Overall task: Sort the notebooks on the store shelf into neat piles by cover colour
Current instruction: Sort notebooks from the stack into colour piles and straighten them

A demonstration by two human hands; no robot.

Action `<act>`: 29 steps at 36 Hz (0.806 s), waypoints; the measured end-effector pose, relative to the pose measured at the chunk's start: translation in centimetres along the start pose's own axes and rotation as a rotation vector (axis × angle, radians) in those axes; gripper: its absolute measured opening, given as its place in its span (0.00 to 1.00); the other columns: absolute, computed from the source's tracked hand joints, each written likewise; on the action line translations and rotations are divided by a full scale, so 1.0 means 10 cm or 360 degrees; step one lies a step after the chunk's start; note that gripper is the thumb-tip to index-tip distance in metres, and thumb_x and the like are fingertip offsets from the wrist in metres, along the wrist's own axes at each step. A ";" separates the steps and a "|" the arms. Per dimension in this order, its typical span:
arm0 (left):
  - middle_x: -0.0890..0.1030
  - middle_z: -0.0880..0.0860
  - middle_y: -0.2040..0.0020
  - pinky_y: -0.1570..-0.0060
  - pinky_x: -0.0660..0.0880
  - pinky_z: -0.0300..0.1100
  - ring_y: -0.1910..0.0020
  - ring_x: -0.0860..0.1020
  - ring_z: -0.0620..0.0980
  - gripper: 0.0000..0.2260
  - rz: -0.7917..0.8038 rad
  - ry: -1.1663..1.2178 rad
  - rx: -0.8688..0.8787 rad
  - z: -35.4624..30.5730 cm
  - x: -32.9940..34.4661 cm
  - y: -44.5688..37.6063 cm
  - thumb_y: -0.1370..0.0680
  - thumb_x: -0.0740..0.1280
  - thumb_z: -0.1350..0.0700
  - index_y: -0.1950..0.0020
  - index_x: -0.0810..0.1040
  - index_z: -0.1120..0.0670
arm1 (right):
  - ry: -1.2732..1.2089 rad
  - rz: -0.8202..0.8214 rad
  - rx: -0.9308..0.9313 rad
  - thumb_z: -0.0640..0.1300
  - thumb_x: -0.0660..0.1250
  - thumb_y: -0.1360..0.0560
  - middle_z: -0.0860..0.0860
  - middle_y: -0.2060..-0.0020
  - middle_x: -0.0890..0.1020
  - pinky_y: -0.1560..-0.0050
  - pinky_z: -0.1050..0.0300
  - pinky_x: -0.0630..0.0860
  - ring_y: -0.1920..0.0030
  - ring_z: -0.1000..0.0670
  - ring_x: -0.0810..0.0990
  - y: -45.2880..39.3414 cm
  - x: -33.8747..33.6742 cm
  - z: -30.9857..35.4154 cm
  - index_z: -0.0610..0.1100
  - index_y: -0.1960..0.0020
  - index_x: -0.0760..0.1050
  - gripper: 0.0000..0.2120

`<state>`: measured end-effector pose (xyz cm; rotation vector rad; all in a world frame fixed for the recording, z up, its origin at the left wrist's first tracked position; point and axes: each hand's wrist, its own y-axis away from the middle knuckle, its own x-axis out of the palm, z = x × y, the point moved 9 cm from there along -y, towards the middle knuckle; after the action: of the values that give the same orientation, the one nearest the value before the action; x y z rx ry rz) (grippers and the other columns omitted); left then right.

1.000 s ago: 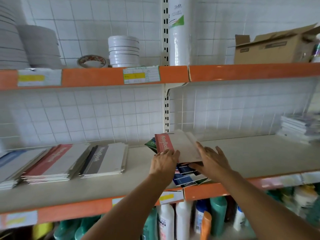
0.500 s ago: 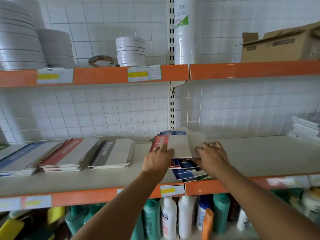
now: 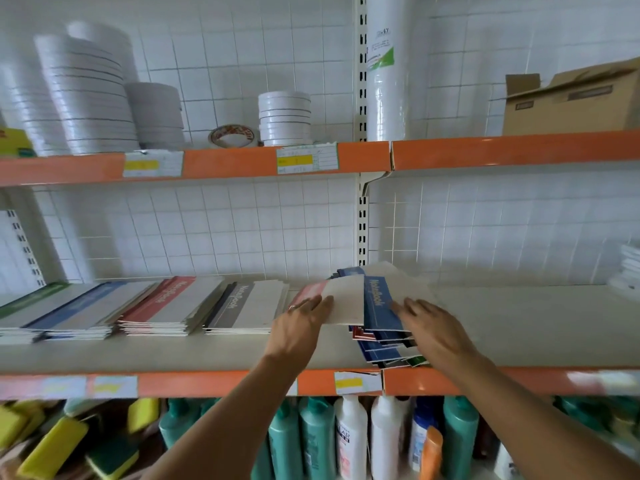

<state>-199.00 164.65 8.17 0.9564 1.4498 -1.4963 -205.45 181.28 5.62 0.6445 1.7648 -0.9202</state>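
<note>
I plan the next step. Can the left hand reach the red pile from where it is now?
Probably yes. The left hand rests on a red notebook beside the grey pile; the red pile lies just beyond, nothing blocking.

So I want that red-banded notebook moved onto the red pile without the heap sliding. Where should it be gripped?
Probably by its left, red-banded edge, coming from the left. The red-banded notebook lies on top of the loose heap, and that edge juts out free under the left hand. Its right side is overlapped by the blue notebook, so pinch left and lift, while the right hand steadies the rest.
</note>
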 end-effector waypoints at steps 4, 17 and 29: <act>0.61 0.48 0.24 0.40 0.72 0.47 0.31 0.69 0.53 0.27 -0.0045 0.0021 -0.0078 0.14 -0.05 0.11 0.20 0.52 0.64 0.23 0.57 0.46 | -0.0056 -0.0043 -0.0015 0.33 0.56 0.21 0.49 0.25 0.59 0.36 0.58 0.72 0.29 0.49 0.66 0.02 -0.09 0.01 0.51 0.22 0.48 0.33; 0.59 0.48 0.23 0.33 0.62 0.41 0.25 0.59 0.47 0.26 -0.0064 0.0090 -0.0293 0.66 -0.19 0.59 0.19 0.51 0.64 0.23 0.59 0.47 | -0.0181 -0.0137 -0.0123 0.28 0.55 0.25 0.50 0.23 0.56 0.40 0.56 0.73 0.26 0.49 0.61 -0.13 -0.31 0.40 0.51 0.22 0.50 0.37; 0.57 0.45 0.23 0.32 0.60 0.39 0.25 0.57 0.45 0.25 -0.0095 0.0072 -0.0427 1.55 -0.18 0.90 0.19 0.52 0.61 0.23 0.57 0.44 | -0.0164 -0.0440 -0.0325 0.20 0.76 0.55 0.39 0.51 0.83 0.75 0.48 0.80 0.61 0.39 0.84 -0.62 -0.31 1.25 0.38 0.45 0.82 0.38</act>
<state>-189.63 149.29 7.26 0.7934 1.6752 -1.2875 -202.49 167.50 7.72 0.2207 1.8532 -0.9239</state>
